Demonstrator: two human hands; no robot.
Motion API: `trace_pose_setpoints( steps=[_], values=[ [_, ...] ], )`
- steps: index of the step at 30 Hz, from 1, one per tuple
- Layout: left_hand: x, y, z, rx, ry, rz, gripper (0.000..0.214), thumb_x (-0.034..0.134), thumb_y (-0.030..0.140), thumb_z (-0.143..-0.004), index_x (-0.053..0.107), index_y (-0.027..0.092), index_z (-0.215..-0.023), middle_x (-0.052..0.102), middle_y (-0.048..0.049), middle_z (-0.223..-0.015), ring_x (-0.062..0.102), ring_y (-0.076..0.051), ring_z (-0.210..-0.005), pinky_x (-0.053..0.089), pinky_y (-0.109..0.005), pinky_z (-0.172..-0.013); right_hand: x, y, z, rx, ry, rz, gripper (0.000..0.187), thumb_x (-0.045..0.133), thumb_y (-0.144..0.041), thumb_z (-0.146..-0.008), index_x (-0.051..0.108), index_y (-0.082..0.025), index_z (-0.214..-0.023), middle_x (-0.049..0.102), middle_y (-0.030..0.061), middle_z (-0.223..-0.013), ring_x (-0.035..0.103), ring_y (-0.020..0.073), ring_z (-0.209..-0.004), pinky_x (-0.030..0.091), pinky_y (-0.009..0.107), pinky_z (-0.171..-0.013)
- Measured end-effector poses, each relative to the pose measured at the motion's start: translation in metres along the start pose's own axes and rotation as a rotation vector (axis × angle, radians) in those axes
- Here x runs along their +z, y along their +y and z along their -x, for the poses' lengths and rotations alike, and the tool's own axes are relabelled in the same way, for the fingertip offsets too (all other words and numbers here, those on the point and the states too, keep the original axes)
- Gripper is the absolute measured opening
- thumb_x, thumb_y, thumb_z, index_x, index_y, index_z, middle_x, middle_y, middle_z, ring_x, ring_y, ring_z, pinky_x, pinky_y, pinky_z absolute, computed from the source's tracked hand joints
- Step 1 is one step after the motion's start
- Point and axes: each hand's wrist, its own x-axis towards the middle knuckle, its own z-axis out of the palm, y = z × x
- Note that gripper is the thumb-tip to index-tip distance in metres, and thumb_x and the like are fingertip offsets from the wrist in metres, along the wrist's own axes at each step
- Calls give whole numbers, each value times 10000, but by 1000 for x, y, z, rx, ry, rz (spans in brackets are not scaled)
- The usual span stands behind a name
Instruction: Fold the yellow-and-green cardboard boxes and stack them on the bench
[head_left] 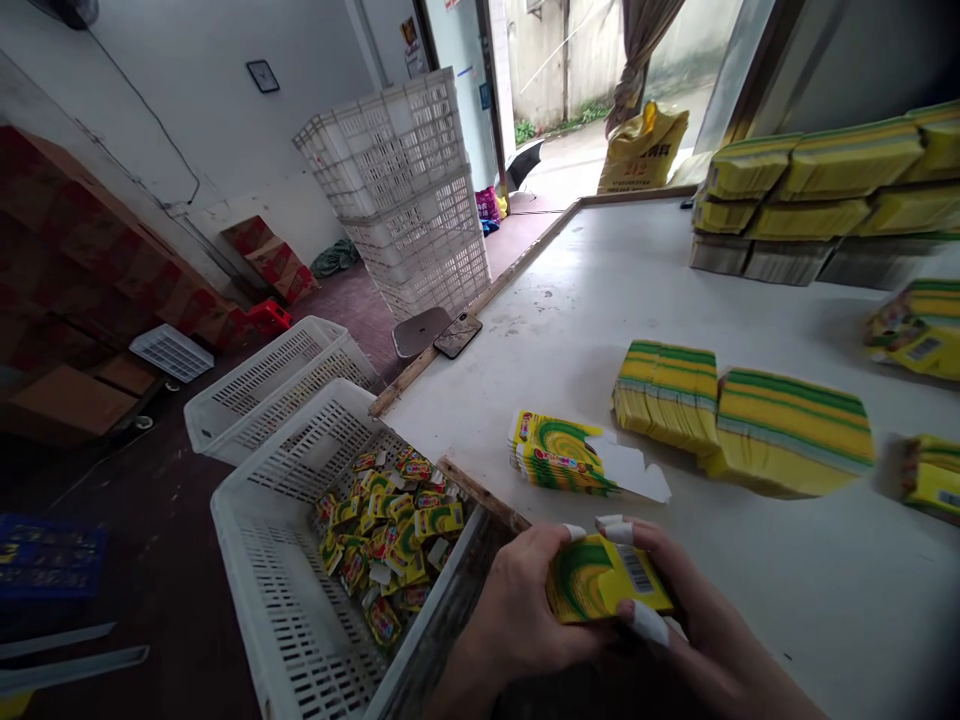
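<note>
Both hands hold one small yellow and green box (606,578) at the near edge of the white table (787,590). My left hand (525,600) grips its left end, fingers wrapped round it. My right hand (675,610), with white tape on the fingertips, closes over its right side and top. Just beyond lies a short stack of flat unfolded boxes (559,455). Thick yellow-green bundles of flat boxes (742,415) lie further back. To the left, below the table, a white slotted crate (300,600) holds several folded boxes (382,545).
More bundles are piled at the far right (817,190) and along the right edge (926,330). A phone (457,335) lies at the table's left rim. Empty white crates (412,200) are stacked on the floor, another crate (270,380) beside the filled one. Red cartons (270,260) line the wall.
</note>
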Motion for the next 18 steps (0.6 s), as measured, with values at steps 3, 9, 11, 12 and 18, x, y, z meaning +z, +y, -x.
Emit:
trace_pose_setpoints(
  steps=[3,9,11,12,18],
  values=[
    [6,-1,2,-27,40,25,541,819,317,-631,638,159,-1115,701,-96,-1032,646,-268,-917,500,-357,-833,8,-3,1,-12,19,8,413,476,-363,-947,372,-325,-1345,496,123,-1379,602,288,-1189,565,416,-934],
    [6,-20,3,-42,701,1100,551,905,357,-553,678,223,-1038,743,-24,-949,671,-158,-779,538,-226,-664,2,-10,-29,43,84,42,614,558,-471,-884,318,-221,-1390,660,130,-1073,671,275,-936,581,462,-820],
    [-1,-30,1,-64,852,1291,577,711,676,-669,667,226,-1027,731,-32,-1030,689,-159,-878,568,-244,-751,-4,-7,-51,-1,213,162,507,555,-446,-877,449,-177,-1295,647,168,-1123,665,289,-937,569,479,-824],
    [-4,-33,1,-108,846,1356,606,563,743,-750,665,196,-987,729,-59,-1029,695,-163,-918,571,-260,-805,-6,-5,-62,-14,225,235,453,531,-400,-891,479,-166,-1275,632,182,-1177,659,292,-959,559,483,-845],
    [14,-28,-1,-365,648,1591,506,378,543,-957,637,109,-991,708,-53,-748,664,-122,-565,534,-240,-520,-2,6,-95,-7,194,669,413,469,-126,-838,533,-82,-1244,656,204,-1156,613,363,-1012,526,501,-876]
  ],
)
